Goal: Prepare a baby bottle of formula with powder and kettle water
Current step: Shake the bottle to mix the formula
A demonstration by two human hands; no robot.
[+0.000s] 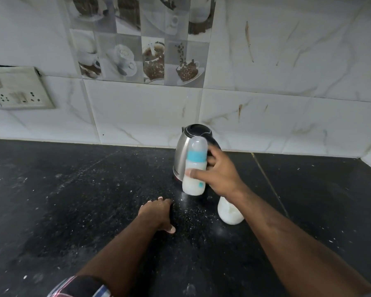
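Left hand lay flat on the near counter, fingers straight, holding nothing. Right hand gripped capped bottle upright, milky inside, lifted just in front of the kettle; white powder container under its wrist.

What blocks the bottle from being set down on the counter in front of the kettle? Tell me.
Nothing visible. The right hand holds the bottle before the kettle; the counter below is bare, left hand aside.
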